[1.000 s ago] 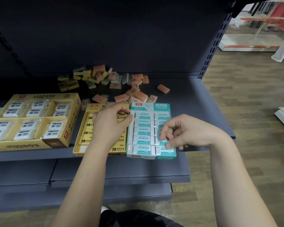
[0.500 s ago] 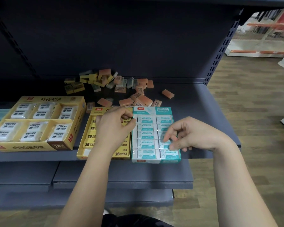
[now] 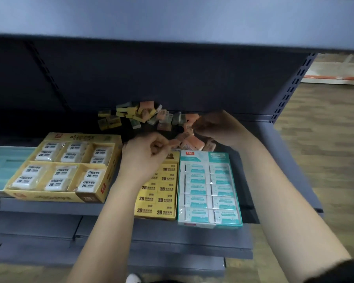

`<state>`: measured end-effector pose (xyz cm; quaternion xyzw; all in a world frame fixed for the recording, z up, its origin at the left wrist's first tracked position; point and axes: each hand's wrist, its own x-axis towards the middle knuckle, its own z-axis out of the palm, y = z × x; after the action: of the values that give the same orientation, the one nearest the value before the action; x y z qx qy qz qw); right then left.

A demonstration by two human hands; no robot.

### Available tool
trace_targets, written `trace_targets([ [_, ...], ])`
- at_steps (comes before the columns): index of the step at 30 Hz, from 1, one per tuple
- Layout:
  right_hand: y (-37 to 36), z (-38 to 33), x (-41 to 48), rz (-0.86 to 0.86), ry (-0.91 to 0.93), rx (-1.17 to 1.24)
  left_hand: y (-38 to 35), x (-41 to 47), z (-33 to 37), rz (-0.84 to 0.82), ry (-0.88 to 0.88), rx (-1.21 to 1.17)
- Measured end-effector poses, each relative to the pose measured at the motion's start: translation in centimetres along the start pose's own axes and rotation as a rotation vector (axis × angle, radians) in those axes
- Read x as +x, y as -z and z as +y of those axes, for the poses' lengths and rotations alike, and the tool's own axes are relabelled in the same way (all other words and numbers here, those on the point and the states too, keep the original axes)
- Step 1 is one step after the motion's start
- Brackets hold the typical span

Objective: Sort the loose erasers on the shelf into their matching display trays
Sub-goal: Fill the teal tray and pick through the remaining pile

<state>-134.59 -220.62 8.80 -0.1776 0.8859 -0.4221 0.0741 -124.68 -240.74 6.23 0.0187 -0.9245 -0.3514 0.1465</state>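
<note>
Both hands have quit the trays and shot back to the loose erasers heaped at the rear of the shelf. Left hand pinches an orange eraser lying crosswise; right hand, nearer the heap, curls in, grip too blurred to call.

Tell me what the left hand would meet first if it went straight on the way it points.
Probably the orange eraser lying just beyond the left hand; blur hides whether they touch.

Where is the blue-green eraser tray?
Head view: the teal tray sits at the shelf front, right of the narrow yellow tray, in front of the loose pink erasers.
</note>
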Motion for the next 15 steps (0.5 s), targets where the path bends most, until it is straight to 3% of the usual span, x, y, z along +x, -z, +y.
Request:
trace_targets([
  [6, -2.5, -0.5, 6.1, 0.069, 0.018, -0.312, 0.4, 2.0, -0.6, -0.015, 0.041, -0.027],
  [10, -3.6, -0.6, 8.8, 0.057, -0.032, -0.419, 0.6, 3.1, -1.0, -0.011, 0.031, -0.058],
  [15, -4.9, 0.0, 10.9, 0.162, -0.122, -0.465, 0.7, 4.6, -1.5, 0.002, 0.057, -0.041],
])
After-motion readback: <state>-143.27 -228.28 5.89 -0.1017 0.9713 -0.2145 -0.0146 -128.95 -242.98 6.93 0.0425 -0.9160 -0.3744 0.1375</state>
